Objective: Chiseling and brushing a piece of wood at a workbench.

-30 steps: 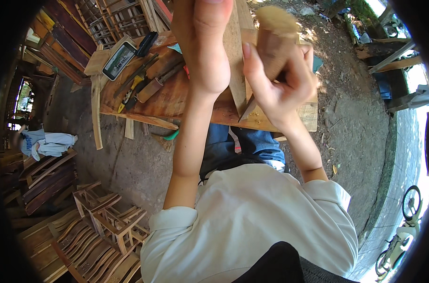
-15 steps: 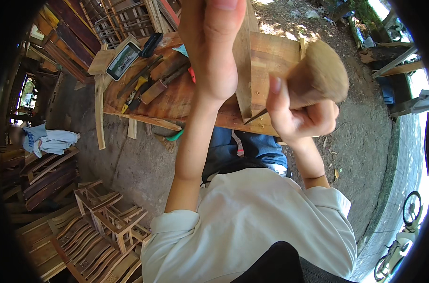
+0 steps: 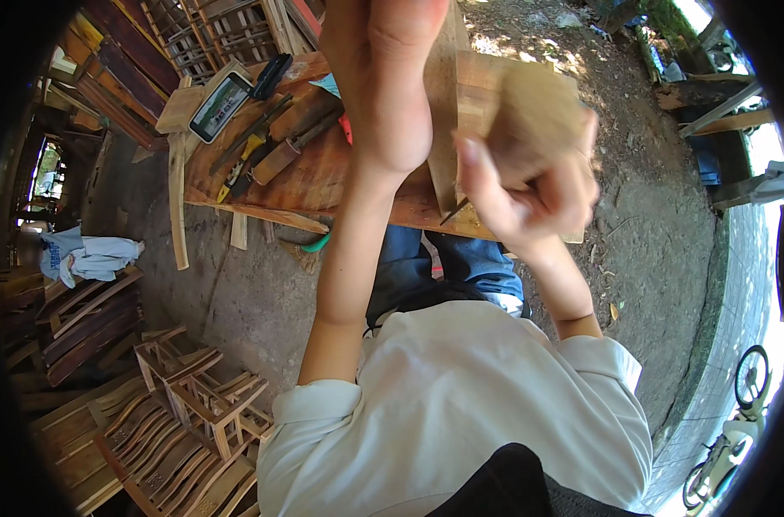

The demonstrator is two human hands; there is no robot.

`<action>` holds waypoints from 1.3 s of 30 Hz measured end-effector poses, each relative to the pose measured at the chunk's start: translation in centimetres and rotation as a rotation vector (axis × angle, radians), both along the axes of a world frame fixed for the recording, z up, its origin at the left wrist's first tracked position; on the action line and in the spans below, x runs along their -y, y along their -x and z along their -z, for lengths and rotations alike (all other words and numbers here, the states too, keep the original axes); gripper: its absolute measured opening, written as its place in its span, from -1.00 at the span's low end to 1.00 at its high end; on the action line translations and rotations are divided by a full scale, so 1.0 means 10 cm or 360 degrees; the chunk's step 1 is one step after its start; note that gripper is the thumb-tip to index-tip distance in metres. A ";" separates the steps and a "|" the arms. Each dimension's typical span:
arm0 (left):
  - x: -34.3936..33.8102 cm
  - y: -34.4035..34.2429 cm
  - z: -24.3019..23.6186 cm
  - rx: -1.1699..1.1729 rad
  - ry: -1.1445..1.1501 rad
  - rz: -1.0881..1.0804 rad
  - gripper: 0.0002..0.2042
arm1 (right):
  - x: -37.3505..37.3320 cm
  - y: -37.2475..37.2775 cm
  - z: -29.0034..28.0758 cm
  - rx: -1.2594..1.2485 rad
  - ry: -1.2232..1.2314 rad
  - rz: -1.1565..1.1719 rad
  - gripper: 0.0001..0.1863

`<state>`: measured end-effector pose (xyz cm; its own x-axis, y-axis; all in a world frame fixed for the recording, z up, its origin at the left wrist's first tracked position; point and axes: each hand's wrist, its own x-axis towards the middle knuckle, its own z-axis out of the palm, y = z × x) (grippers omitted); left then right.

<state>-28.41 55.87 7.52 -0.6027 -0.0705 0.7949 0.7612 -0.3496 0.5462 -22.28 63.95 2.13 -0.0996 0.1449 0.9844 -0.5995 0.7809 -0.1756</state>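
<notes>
My right hand point(image 3: 534, 202) is closed around a wooden mallet point(image 3: 538, 108) with a thick rounded head, smeared by motion. It is held above the right part of a wooden workbench point(image 3: 323, 194). Raised over the middle of the bench is my left hand point(image 3: 388, 77); its fingers run out of the top of the picture, so what they hold, if anything, is hidden. Between the two hands a long wooden board point(image 3: 444, 146) lies on the bench. A thin dark tip point(image 3: 455, 212) shows beside my right thumb.
On the bench's left lie a phone point(image 3: 221, 106), a black case point(image 3: 271, 76), and several hand tools, among them a yellow-and-black one point(image 3: 241, 168). Wooden chair parts point(image 3: 207, 388) are stacked at lower left. A bicycle point(image 3: 728, 439) stands at far right.
My right hand has swung the mallet left, closer to the board. My left hand has stayed almost in place.
</notes>
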 end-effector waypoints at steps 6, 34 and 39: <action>0.09 -0.13 -0.17 0.0319 0.0002 0.0250 -0.28 | 0.00 0.05 0.12 0.0291 0.0019 0.0082 -0.62; 0.17 -0.10 -0.14 0.0144 -0.0256 0.0418 -0.36 | -0.08 0.05 0.17 0.0143 -0.0028 -0.0073 -0.58; 0.07 -0.08 -0.14 0.0235 -0.0143 -0.0045 -0.33 | -0.02 0.23 0.18 0.0057 0.0112 -0.0317 -0.60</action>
